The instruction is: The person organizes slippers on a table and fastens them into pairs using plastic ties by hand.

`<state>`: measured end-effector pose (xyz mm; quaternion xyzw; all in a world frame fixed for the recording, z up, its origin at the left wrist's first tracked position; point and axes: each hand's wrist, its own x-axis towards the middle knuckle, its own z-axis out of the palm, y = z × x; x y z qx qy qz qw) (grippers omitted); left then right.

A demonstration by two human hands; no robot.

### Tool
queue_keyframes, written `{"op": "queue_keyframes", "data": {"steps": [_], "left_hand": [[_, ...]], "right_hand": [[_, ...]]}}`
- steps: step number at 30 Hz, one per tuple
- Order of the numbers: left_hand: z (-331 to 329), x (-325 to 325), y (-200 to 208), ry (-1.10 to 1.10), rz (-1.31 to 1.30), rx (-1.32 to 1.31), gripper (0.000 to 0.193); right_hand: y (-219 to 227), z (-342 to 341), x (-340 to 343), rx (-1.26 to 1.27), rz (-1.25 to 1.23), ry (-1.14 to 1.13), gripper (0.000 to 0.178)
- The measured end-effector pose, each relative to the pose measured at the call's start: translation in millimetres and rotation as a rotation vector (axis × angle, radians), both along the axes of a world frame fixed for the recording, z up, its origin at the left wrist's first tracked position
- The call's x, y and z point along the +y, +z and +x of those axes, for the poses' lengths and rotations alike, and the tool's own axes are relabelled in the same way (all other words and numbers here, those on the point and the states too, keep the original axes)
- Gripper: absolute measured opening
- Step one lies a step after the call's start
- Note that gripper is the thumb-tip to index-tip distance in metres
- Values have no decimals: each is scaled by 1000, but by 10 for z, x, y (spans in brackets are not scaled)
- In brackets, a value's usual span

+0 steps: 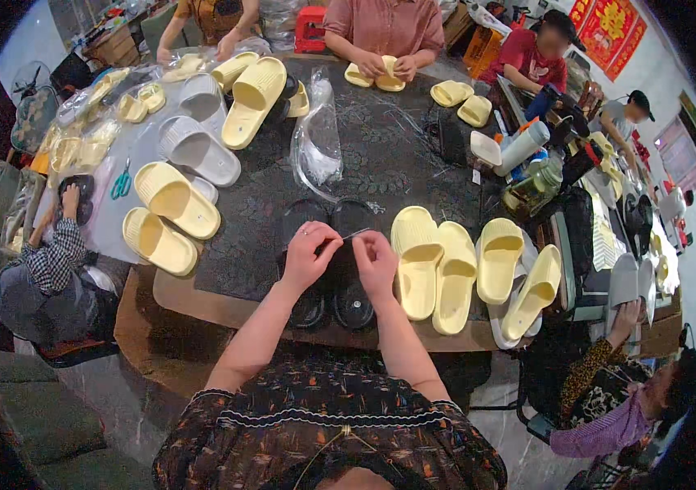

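Note:
A pair of black slide slippers (353,309) lies on the dark tabletop right under my hands, toes pointing away. My left hand (313,251) is closed in a pinch above the left slipper, a ring on one finger. My right hand (375,260) pinches over the right slipper, level with the left. A thin pale strand (354,234) runs between the two sets of fingertips; its exact kind is too small to make out. Just right of my right hand stands a pair of pale yellow slippers (418,273). Beyond my hands lies a clear plastic bag (317,147).
More yellow slippers (499,261) sit at the right and another pair (170,204) at the left. Grey slippers (198,151) and teal scissors (122,181) lie further left. A white bottle (525,145) and a green jar (537,186) stand at the right. Several people work around the table.

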<state>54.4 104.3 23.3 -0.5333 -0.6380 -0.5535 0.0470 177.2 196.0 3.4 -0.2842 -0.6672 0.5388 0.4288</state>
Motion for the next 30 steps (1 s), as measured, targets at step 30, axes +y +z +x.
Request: {"op": "queue_keyframes", "data": {"steps": [30], "left_hand": [[-12,-14,-23,2,-7,-10,6]], "right_hand": [[46,-3,-19,12,9,78,7]]}}
